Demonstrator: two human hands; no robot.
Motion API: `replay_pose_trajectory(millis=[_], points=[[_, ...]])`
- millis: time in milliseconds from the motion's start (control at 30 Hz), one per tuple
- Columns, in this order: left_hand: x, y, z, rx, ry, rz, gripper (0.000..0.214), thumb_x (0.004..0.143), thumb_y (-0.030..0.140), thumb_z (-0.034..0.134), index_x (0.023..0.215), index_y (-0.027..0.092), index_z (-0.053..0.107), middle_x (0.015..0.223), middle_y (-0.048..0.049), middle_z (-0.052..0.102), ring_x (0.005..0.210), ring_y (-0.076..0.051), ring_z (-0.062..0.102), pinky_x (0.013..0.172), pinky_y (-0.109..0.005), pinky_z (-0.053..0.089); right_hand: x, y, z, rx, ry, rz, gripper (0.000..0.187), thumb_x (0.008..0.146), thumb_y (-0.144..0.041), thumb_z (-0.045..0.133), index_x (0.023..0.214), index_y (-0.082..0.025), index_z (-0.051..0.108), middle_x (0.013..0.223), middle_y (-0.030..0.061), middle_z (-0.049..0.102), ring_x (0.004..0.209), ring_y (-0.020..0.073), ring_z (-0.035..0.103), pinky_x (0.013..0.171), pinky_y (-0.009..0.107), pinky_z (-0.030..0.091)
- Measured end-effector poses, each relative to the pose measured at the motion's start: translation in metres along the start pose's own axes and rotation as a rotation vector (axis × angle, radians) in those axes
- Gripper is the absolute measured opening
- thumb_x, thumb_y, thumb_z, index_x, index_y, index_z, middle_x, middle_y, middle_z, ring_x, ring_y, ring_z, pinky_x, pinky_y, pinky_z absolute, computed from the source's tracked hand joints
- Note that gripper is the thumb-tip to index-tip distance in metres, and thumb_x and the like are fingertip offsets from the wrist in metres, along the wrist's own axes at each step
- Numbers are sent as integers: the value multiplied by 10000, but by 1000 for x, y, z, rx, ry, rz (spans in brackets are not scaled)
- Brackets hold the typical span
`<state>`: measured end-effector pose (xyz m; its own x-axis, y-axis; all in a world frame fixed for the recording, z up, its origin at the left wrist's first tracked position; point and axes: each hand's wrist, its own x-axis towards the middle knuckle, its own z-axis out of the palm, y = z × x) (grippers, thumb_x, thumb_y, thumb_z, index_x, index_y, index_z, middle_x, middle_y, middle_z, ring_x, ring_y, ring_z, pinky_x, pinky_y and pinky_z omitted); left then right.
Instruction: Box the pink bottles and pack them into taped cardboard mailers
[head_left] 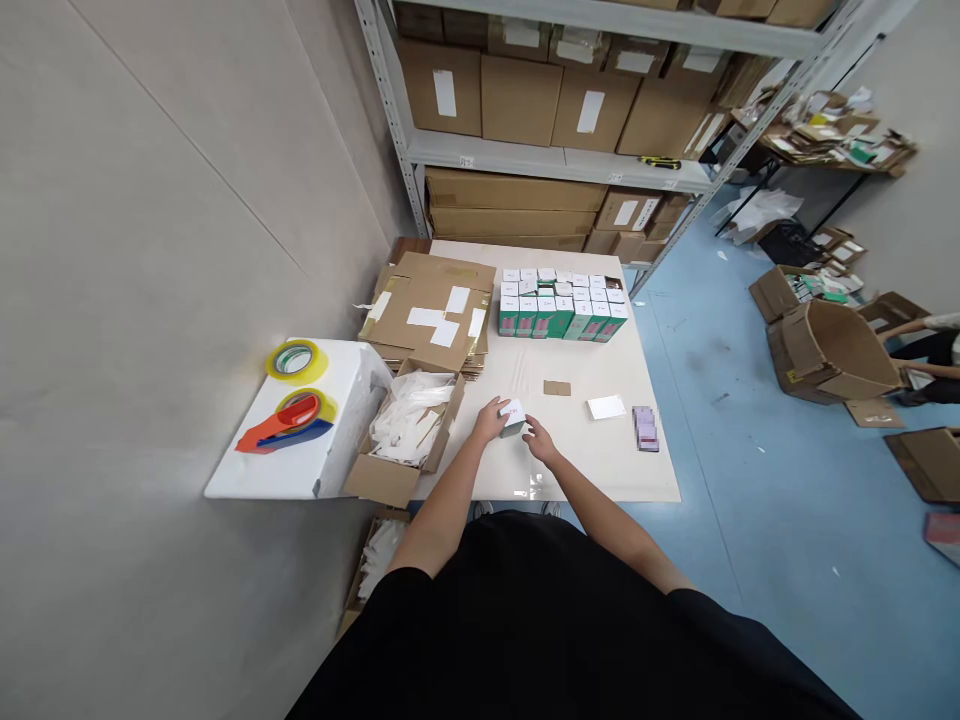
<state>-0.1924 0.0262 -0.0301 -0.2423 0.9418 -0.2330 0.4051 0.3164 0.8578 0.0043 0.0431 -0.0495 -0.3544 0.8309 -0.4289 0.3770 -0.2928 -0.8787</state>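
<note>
Small white-topped cardboard carton with a dark side (513, 418) sat between our hands on the near part of the cream-covered table (600, 465). Our left hand (489, 421) gripped its left side, thumb and fingers nearly closed; our right hand (540, 441), half open just right of it, seemed to hold nothing. White-topped green cartons (545, 318) stood in far rows, most apparently finished; ours was apart, its contents hidden. Flat white rectangular pack (605, 407) lay loose to the right.

Markings: none legible.
Print observed on the shelf-edge tags (466, 161), the rowed green-and-white boxes (559, 320) and the separate white-topped box (513, 415); all characters too small to read.
</note>
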Motion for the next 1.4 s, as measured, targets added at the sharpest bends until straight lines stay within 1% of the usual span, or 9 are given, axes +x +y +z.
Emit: replay_pose_trajectory(millis=[133,333,533,733,867,1033,1167,1333,1400], points=[[2,3,-12,251,-117,56,604,692,281,886,1278,287,742,1563,-83,537,1425,-343,503,1192,-390,400,-2,1,-2,-1,-24,-21,657,726,-184,605,1376,-270,629,1461,65,634,1329,285,595,1171,494,446],[18,26,-14,457,-293,168,495,633,331,949,1089,292,761,1329,-113,634,1337,-332,526,1141,-365,422,-14,13,4,4,-29,52,718,731,-211,611,1443,-288,561,1522,47,582,1289,273,618,1148,479,465],[21,33,-3,470,-292,143,386,667,453,914,919,209,753,1153,-174,676,1258,-382,585,1112,-407,426,-21,16,1,-51,-25,40,784,729,-217,667,1498,-307,539,1546,36,576,1396,307,555,1216,508,392],[11,29,-6,526,-251,178,277,773,455,803,929,227,779,1076,-136,751,1192,-344,639,1025,-368,444,-22,13,-1,-22,-36,17,790,744,-200,655,1519,-294,530,1586,41,541,1474,294,491,1242,491,365],[11,26,-11,416,-161,90,297,949,479,598,988,251,784,988,-93,785,1028,-280,697,907,-334,464,-28,16,2,8,-13,64,709,771,-232,651,1476,-269,579,1541,60,583,1443,305,524,1225,495,388],[14,7,0,53,65,-191,514,941,508,635,1368,223,635,1095,-90,788,1035,-244,721,875,-299,487,-35,22,5,72,23,79,713,788,-285,667,1494,-279,566,1568,64,560,1371,306,589,1193,491,425],[12,-3,21,-30,206,-431,529,879,445,716,1329,188,611,1135,-138,776,1056,-267,728,882,-321,509,-37,24,13,80,56,78,749,795,-318,682,1528,-294,530,1587,60,539,1335,309,613,1171,498,446],[0,0,32,-39,233,-365,316,1006,450,515,1168,230,674,1249,-105,743,1142,-233,691,972,-327,497,-31,17,17,25,101,60,646,820,-327,658,1460,-280,591,1484,57,629,1226,278,672,1126,457,485],[-6,-1,31,-53,191,-258,316,966,458,591,1163,238,701,1319,-98,714,1207,-234,666,1025,-323,479,-27,12,16,-31,125,63,579,837,-345,655,1411,-274,626,1383,61,690,1139,265,700,1097,450,501]])
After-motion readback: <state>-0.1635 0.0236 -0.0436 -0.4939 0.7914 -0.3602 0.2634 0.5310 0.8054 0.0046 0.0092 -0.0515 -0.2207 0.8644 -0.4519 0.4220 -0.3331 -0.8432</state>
